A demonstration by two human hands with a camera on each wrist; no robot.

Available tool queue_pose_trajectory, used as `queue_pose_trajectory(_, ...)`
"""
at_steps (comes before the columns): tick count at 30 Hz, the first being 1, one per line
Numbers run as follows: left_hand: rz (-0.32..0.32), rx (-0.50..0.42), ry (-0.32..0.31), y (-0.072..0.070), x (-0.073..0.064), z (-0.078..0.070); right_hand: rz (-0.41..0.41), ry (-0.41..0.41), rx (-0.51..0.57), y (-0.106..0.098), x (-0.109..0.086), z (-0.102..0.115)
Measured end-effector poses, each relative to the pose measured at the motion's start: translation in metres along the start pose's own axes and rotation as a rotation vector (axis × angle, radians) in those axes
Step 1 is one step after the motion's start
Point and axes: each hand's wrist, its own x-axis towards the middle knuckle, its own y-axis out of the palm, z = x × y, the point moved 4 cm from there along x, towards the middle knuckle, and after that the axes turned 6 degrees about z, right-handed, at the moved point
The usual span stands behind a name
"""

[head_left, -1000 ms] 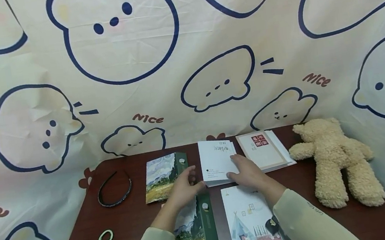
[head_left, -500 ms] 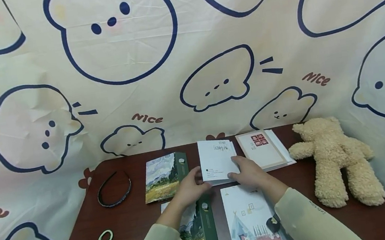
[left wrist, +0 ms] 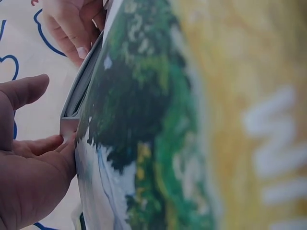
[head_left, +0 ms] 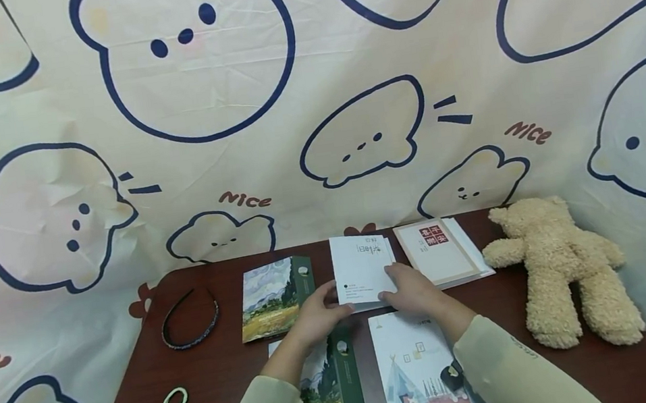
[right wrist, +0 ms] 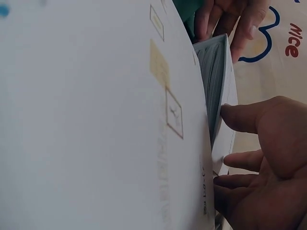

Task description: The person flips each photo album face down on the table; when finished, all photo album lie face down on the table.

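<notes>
A thick white book (head_left: pixel 363 271) with dark lettering lies at the back middle of the table, its page edges facing me. My left hand (head_left: pixel 316 315) is at its left side. In the left wrist view, the fingers (left wrist: pixel 43 143) touch the book's spine and the thumb stands off it. My right hand (head_left: pixel 414 288) grips the right side, its thumb (right wrist: pixel 240 117) on the cover and the other fingers at the edge. Below my left hand lies a green-spined book (head_left: pixel 349 382) with a painted landscape. A white book with a tent picture (head_left: pixel 404 381) lies below my right hand.
Another landscape book (head_left: pixel 268 297) lies at the back left, beside a dark headband (head_left: pixel 194 341) and a pale green ring (head_left: pixel 174 402). A cream book with a red stamp (head_left: pixel 436 248) overlaps another white one at the back right. A teddy bear (head_left: pixel 559 272) lies at the right edge.
My left hand has moved right and closer to the white book, its fingers now against the spine. The right hand stays on the book. The view has shifted slightly.
</notes>
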Motion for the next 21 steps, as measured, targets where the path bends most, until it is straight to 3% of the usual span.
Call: queue_pose_trajectory(21,-0.022,-0.100,-0.019,-0.0052,-0.0037,0.0005,0.028,-0.007,0.016,0.0003,0.0044,0.0064)
